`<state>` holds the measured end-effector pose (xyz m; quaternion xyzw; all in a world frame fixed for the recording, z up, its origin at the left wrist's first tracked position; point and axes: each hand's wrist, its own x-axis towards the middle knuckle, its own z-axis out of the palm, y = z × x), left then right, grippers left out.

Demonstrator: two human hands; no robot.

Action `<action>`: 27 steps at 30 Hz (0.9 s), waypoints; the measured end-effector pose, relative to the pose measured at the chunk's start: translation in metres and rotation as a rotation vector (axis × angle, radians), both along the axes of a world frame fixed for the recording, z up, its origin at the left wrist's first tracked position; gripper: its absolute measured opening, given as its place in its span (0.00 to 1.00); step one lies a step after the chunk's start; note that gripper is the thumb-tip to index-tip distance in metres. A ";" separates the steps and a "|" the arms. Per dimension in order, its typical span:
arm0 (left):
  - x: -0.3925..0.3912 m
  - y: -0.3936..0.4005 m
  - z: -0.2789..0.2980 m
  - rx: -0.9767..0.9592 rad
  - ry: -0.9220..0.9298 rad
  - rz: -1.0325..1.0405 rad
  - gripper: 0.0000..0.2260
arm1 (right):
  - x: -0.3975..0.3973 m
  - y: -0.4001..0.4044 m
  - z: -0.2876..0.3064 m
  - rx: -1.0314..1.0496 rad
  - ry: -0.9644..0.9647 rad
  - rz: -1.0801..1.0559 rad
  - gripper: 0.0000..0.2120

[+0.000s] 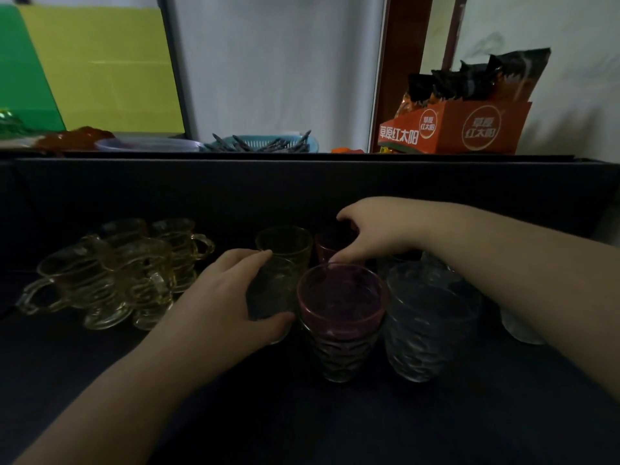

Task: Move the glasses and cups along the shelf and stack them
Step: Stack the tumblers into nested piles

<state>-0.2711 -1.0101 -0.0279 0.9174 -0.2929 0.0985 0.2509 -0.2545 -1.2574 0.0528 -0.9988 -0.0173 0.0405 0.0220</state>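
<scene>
1. The left hand [231, 293] is wrapped around a greenish glass [273, 290], thumb on its near side and fingers over its far rim.
2. The right hand [379, 229] grips a dark red glass [330, 243] at the rim, fingers curled behind and thumb in front.
3. A second greenish glass [285, 243] stands just beyond the left fingers.
4. Between the hands, nearer, stands a purple-red glass [342, 317]; a clear glass [426, 327] sits under the right forearm.
5. Amber cups [127, 273] with handles cluster left of the left hand on the dark shelf [302, 414].
</scene>
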 end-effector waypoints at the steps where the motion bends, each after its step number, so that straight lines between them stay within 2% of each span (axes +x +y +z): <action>1: 0.000 0.001 0.000 -0.005 0.001 -0.003 0.43 | 0.001 0.002 -0.002 -0.007 0.010 -0.016 0.44; 7: -0.001 0.006 0.001 -0.027 -0.006 0.008 0.44 | 0.000 0.005 -0.001 0.021 -0.037 -0.027 0.39; 10: -0.003 0.007 0.001 -0.042 -0.041 0.012 0.43 | -0.009 0.003 0.014 0.012 -0.124 -0.007 0.42; 13: -0.003 0.008 0.002 -0.084 -0.069 0.014 0.41 | -0.020 0.002 0.034 0.044 -0.246 0.021 0.38; 19: -0.003 0.012 0.003 -0.134 -0.097 0.035 0.41 | -0.026 0.021 0.057 0.326 -0.409 0.008 0.27; 23: -0.005 0.012 0.002 -0.122 -0.074 0.037 0.41 | -0.007 0.045 0.053 0.295 -0.431 0.032 0.30; 27: -0.006 0.015 0.002 -0.120 -0.069 0.045 0.41 | 0.012 0.059 0.030 0.281 -0.313 0.032 0.36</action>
